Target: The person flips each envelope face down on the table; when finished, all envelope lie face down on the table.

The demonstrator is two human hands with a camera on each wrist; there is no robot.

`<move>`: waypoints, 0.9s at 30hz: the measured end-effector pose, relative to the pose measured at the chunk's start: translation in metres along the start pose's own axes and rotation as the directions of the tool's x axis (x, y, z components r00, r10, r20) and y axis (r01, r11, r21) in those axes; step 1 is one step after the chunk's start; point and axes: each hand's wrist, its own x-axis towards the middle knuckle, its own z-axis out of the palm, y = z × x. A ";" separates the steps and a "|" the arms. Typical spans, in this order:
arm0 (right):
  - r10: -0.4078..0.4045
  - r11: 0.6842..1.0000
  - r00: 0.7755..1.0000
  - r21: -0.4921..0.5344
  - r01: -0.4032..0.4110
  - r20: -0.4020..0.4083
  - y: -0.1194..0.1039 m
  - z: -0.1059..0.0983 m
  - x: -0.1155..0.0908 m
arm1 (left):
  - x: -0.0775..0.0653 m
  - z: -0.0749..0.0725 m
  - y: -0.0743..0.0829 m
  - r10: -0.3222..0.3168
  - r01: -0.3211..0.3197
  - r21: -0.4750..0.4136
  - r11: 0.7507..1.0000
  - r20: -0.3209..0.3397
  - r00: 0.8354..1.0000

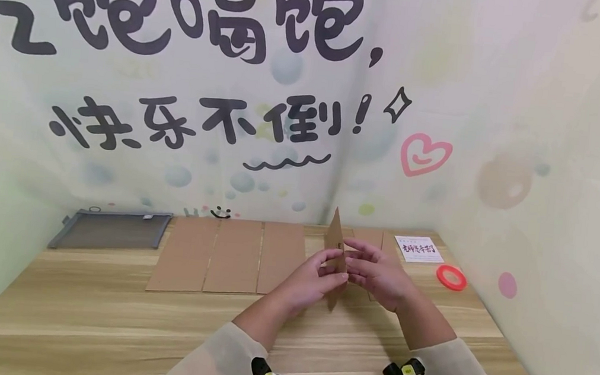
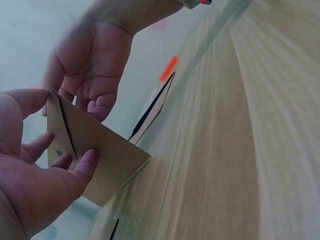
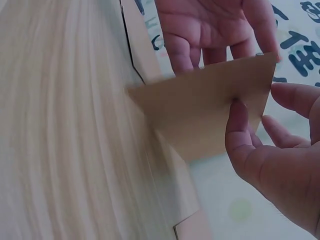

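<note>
A small brown cardboard piece (image 1: 335,232) stands upright over the table, seen nearly edge-on from the head. My left hand (image 1: 310,281) pinches it from the left, thumb on one face. From the other side, my right hand (image 1: 378,278) grips it, with its thumb against the plain face of the cardboard (image 3: 195,105) in the right wrist view. In the left wrist view, a dark slanting gap runs down the cardboard (image 2: 117,155) near the left fingers, and a small dark mark shows beside it.
Left of the hands, several flat cardboard panels (image 1: 233,256) lie side by side, with a grey mesh pouch (image 1: 111,230) beyond them. More cardboard (image 1: 368,236) lies behind the right hand. Farther right are a white printed card (image 1: 419,250) and a red ring (image 1: 439,275). A printed curtain (image 1: 215,180) backs the table.
</note>
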 end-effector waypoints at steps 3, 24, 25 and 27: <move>0.004 1.000 1.000 -0.003 -0.004 0.002 -0.001 0.003 0.000 | -0.002 0.002 0.004 0.002 -0.002 -0.028 1.000 0.000 1.000; 0.099 0.991 0.995 -0.094 -0.096 0.028 0.021 -0.012 0.007 | 0.006 0.001 0.000 0.043 -0.070 -0.168 0.983 -0.161 0.986; 0.101 0.991 0.995 -0.087 -0.099 0.019 0.022 -0.014 0.008 | 0.006 0.000 -0.001 0.038 -0.066 -0.158 0.985 -0.175 0.984; 0.104 0.992 0.995 -0.073 -0.105 -0.008 0.023 -0.019 0.009 | 0.006 -0.001 -0.002 0.022 -0.049 -0.127 0.991 -0.207 0.978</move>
